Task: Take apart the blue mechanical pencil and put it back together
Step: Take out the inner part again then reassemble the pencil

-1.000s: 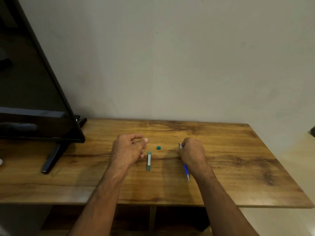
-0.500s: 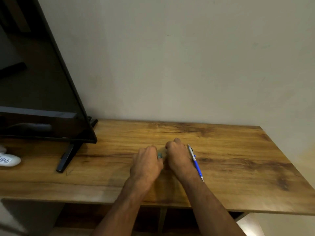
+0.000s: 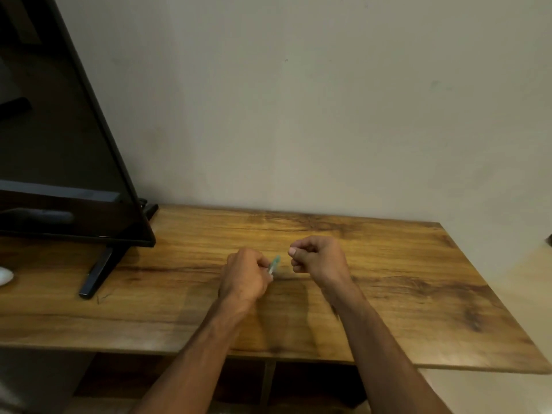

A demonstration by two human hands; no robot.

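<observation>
Both forearms reach over the near edge of the wooden table (image 3: 418,309). Left hand (image 3: 245,277) fisted, pinching a small teal-and-white case (image 3: 274,263), blurred; long axis tilted, free end pointing up-right toward the right hand (image 3: 318,258). Right hand curled shut, thumb on fingertips; can't tell what it pinches. Blue pencil not visible. Black monitor (image 3: 59,144) far left, wall (image 3: 298,100) behind.
</observation>
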